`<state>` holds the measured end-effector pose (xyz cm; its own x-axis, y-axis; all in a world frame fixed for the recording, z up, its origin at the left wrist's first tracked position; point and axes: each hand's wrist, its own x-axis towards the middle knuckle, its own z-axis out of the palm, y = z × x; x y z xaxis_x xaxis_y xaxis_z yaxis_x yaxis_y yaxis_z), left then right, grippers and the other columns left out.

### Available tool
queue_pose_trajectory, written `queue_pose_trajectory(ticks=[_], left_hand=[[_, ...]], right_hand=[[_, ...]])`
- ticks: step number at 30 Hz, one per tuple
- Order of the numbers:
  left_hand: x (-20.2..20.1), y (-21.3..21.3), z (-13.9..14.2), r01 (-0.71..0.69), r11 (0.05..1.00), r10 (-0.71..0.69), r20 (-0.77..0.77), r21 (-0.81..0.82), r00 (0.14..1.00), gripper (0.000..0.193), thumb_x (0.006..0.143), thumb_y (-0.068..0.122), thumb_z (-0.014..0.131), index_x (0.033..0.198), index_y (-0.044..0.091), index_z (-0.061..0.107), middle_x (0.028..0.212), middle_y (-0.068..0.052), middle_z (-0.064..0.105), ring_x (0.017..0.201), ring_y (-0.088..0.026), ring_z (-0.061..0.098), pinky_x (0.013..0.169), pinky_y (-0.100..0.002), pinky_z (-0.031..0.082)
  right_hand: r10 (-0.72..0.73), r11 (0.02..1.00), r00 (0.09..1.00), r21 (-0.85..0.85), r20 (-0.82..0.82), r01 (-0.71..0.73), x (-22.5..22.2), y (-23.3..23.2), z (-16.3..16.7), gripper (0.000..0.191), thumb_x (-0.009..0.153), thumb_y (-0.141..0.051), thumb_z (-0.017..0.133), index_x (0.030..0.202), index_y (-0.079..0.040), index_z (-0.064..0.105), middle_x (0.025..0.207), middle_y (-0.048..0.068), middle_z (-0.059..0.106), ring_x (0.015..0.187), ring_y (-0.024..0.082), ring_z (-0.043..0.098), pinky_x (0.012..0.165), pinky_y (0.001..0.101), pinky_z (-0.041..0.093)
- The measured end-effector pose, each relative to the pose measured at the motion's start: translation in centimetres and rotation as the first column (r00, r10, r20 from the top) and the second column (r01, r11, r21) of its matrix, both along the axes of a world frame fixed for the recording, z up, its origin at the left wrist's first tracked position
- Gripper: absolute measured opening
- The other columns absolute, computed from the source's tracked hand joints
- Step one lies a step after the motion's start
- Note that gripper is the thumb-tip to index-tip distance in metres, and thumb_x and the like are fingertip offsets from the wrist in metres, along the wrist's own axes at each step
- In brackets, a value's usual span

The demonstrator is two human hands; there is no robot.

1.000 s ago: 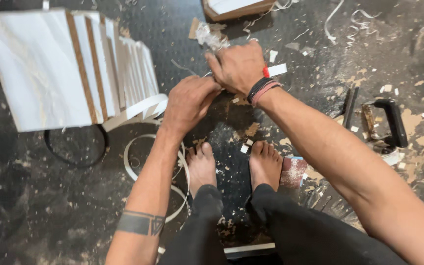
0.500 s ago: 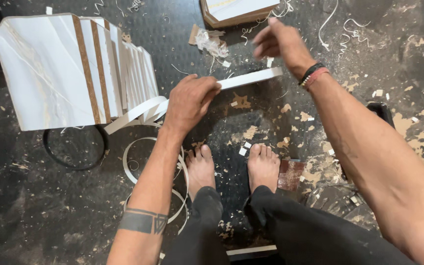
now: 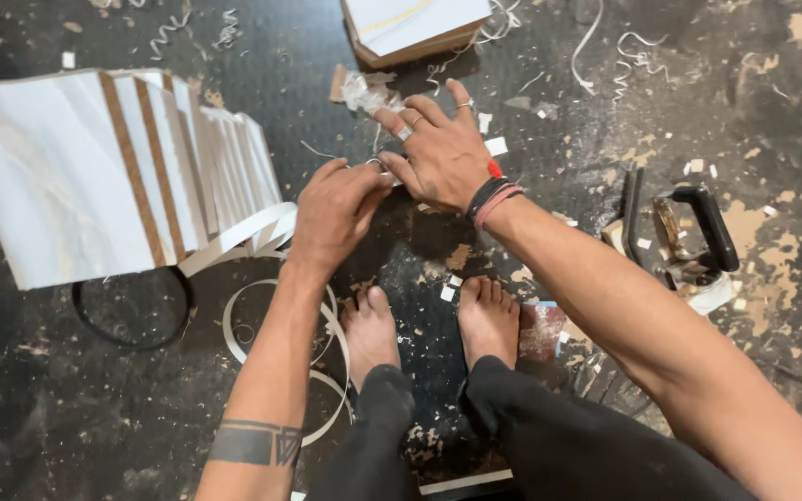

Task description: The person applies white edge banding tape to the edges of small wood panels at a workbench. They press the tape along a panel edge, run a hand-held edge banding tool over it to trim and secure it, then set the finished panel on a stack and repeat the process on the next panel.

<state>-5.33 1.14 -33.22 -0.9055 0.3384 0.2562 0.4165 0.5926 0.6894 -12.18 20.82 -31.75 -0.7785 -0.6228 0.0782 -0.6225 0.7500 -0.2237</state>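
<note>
squatting over a dark floor (image 3: pixel 67 408) strewn with chips and shavings, the person has both hands low in front of two bare feet (image 3: pixel 429 325). the left hand (image 3: pixel 331 218) is curled, fingers bent down and pinching the end of a thin white strip (image 3: pixel 234 243), which runs back leftward to a stack of white panels (image 3: pixel 95 176) with brown edges lying toward the floor's left edge. the right hand (image 3: pixel 438 153) lies just beside the left, touching it at the fingertips, palm down with fingers spread and loose; whether it grips the strip underneath cannot be told. a small white piece (image 3: pixel 496 146) and a bit of red show at its far side, next to dark and pink bands (image 3: pixel 489 197) on the wrist. the left forearm carries a dark band tattoo (image 3: pixel 252 443). loops of white edging (image 3: pixel 280 343) and a black ring (image 3: pixel 132 311) lie on the floor under the left arm, near the panels. well to the right sits a black-handled tool (image 3: pixel 698 241), with a dark bar just left of it. a box-like board (image 3: pixel 415 28) rests at the floor's top edge, beyond the hands, with crumpled clear wrap (image 3: pixel 364 93) just below it.
</note>
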Motion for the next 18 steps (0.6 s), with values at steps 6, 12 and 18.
queue_pose_trajectory(ticks=[6, 12, 18], left_hand=[[0.4, -0.1, 1.0, -0.040, 0.997, 0.039, -0.010, -0.062, 0.999, 0.011, 0.097, 0.016, 0.072, 0.105, 0.010, 0.069, 0.113, -0.006, 0.074, 0.107, -0.028, 0.069, 0.108, -0.050, 0.046], [1.2, 2.9, 1.1, -0.068, 0.796, -0.094, -0.234, -0.601, 0.968, 0.046, 0.095, 0.016, 0.058, 0.139, 0.003, 0.060, 0.153, -0.016, 0.052, 0.146, -0.028, 0.044, 0.124, -0.052, 0.026], [2.1, 8.3, -0.7, -0.055, 0.742, -0.023, -0.107, -0.668, 0.994, 0.070, 0.098, 0.015, 0.052, 0.156, -0.016, 0.028, 0.165, -0.034, 0.024, 0.156, -0.045, 0.022, 0.130, -0.052, 0.016]], right_hand=[[-0.028, 0.987, 1.000, -0.160, 0.013, 0.029, -0.2, 4.9, -0.5, 0.054, 0.104, -0.038, 0.057, 0.149, -0.009, 0.049, 0.131, 0.016, 0.064, 0.138, 0.036, 0.046, 0.120, 0.0617, 0.017], [-0.064, 0.980, 0.998, -0.186, 0.017, 0.066, 0.0, 4.9, -1.1, 0.047, 0.106, -0.030, 0.058, 0.148, -0.011, 0.052, 0.134, 0.017, 0.063, 0.138, 0.034, 0.047, 0.120, 0.0601, 0.019], [-0.075, 0.980, 0.996, -0.187, -0.043, 0.065, 0.2, 5.0, -1.4, 0.042, 0.106, -0.024, 0.057, 0.145, -0.010, 0.057, 0.131, 0.016, 0.065, 0.136, 0.032, 0.048, 0.118, 0.0560, 0.024]])
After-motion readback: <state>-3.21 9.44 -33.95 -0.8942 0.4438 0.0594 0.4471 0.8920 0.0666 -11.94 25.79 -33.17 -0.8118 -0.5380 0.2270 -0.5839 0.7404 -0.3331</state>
